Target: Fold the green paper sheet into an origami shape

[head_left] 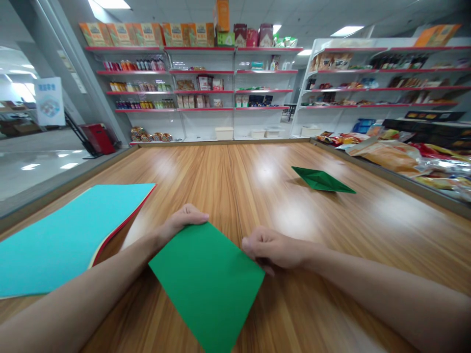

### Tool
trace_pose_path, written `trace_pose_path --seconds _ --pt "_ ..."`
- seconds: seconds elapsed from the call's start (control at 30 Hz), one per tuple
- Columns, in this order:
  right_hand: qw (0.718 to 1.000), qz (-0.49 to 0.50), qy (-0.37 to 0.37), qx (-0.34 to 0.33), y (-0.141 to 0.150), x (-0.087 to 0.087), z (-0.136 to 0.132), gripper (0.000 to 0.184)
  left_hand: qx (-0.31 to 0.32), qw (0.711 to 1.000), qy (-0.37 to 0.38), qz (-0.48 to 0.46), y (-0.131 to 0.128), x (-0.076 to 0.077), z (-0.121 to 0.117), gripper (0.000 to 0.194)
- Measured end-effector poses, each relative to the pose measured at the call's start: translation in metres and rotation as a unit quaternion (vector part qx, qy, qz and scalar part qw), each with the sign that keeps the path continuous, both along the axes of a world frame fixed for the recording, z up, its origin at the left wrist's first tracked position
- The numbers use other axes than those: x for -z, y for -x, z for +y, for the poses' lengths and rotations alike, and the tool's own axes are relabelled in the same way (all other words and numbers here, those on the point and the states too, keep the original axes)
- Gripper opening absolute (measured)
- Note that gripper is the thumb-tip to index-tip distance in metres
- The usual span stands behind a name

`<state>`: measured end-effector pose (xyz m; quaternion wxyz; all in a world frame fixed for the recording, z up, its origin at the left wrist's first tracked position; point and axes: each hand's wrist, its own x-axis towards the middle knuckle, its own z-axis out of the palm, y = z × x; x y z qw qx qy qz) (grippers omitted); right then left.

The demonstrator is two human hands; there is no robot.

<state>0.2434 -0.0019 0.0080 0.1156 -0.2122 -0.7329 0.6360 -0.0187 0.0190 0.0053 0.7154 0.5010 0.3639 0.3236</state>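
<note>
A flat sheet of green paper (213,284) hangs tilted over the near part of the wooden table, one corner running out of the picture's bottom edge. At its far corner my left hand (189,215) grips it, thumb on top and the other fingers partly behind. My right hand (265,247) is closed at the sheet's right edge, fingers curled in; the sheet partly covers the contact, and it seems to be pinched there. Farther off to the right lies a folded green paper shape (324,180) with pointed ends.
A stack of coloured paper (69,235), turquoise on top with red below, lies on the table (206,166) at left. Snack packets (401,159) fill an area beyond the table's right rim. Stocked shelves (202,71) stand behind.
</note>
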Motion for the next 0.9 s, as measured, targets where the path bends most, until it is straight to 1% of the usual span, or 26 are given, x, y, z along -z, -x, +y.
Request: trace_pose_path --seconds 0.07,0.13,0.2,0.23,0.27,0.3,0.37,0.4,0.43,0.47,0.53,0.6,0.67,0.73,0.83,0.9 --pt "0.999 -0.031 -0.02 -0.011 0.002 -0.002 -0.005 0.062 0.01 0.999 0.022 -0.023 -0.004 0.001 -0.002 0.049" --pt "0.999 -0.027 -0.037 0.019 0.004 -0.003 -0.007 0.061 0.002 0.996 0.046 -0.077 -0.003 0.001 -0.003 0.05" --pt "0.993 -0.006 -0.062 0.096 0.005 -0.001 -0.007 0.06 -0.007 0.991 0.044 -0.128 -0.001 0.0 -0.003 0.061" --pt "0.986 0.002 -0.081 0.146 0.006 0.001 -0.006 0.06 -0.012 0.987 0.025 -0.155 -0.001 0.0 -0.004 0.067" --pt "0.975 0.006 -0.106 0.196 0.007 0.002 -0.005 0.059 0.003 0.985 0.011 -0.172 -0.003 0.0 -0.004 0.071" --pt "0.961 0.005 -0.135 0.24 0.007 0.004 -0.004 0.059 0.009 0.984 -0.008 -0.179 -0.006 0.001 -0.006 0.069" --pt "0.936 -0.007 -0.188 0.297 0.008 0.006 -0.001 0.06 0.008 0.987 -0.04 -0.153 -0.016 0.004 -0.009 0.054" --pt "0.93 -0.015 -0.204 0.305 0.008 0.007 0.001 0.06 -0.004 0.99 -0.053 -0.131 -0.021 0.005 -0.011 0.051" --pt "0.931 -0.023 -0.21 0.298 0.007 0.007 0.001 0.061 -0.035 0.992 -0.066 -0.106 -0.026 0.006 -0.013 0.048" --pt "0.938 -0.029 -0.205 0.279 0.007 0.007 0.002 0.062 -0.062 0.992 -0.078 -0.078 -0.03 0.007 -0.015 0.043" --pt "0.957 -0.046 -0.181 0.22 0.004 0.007 0.002 0.063 -0.094 0.99 -0.089 -0.049 -0.035 0.008 -0.017 0.04" --pt "0.971 -0.07 -0.163 0.162 0.002 0.005 0.001 0.061 -0.101 0.989 -0.097 -0.044 -0.036 0.009 -0.017 0.037" --pt "0.974 -0.083 -0.156 0.139 0.001 0.004 0.0 0.06 -0.099 0.988 -0.108 -0.05 -0.034 0.01 -0.016 0.035" --pt "0.97 -0.077 -0.166 0.157 0.002 0.005 0.0 0.061 -0.084 0.988 -0.123 -0.049 -0.032 0.01 -0.016 0.036" --pt "0.948 -0.07 -0.215 0.222 0.004 0.008 0.0 0.061 -0.011 0.992 -0.128 0.007 -0.03 0.009 -0.018 0.04" --pt "0.933 -0.089 -0.258 0.234 0.004 0.008 0.001 0.061 0.027 0.991 -0.124 0.05 -0.029 0.008 -0.02 0.04"
